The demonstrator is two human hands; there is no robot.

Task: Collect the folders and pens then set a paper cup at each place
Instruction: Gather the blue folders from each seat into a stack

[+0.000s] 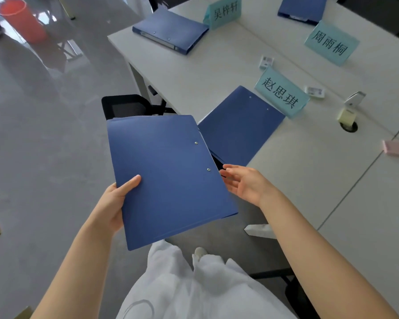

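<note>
My left hand point(115, 201) grips a blue folder point(168, 178) by its left edge, thumb on top, and holds it in the air beside the white table point(309, 171). A second folder edge shows under it at the top. My right hand point(244, 183) is open, fingers straight, just off the held folder's right edge. Another blue folder point(240, 125) lies on the table's near edge, overhanging it. Two more blue folders lie further away, one at the far left corner point(171, 31), one at the top point(302, 8). No pens or paper cups are in view.
Three teal name cards point(281, 95) point(332, 42) point(224, 11) stand on the table. Small white items point(314, 91), a cable port point(349, 125) and a pink pad point(395, 147) lie at the right. A black chair point(127, 107) is tucked under the table. An orange bin point(21, 19) stands on the floor.
</note>
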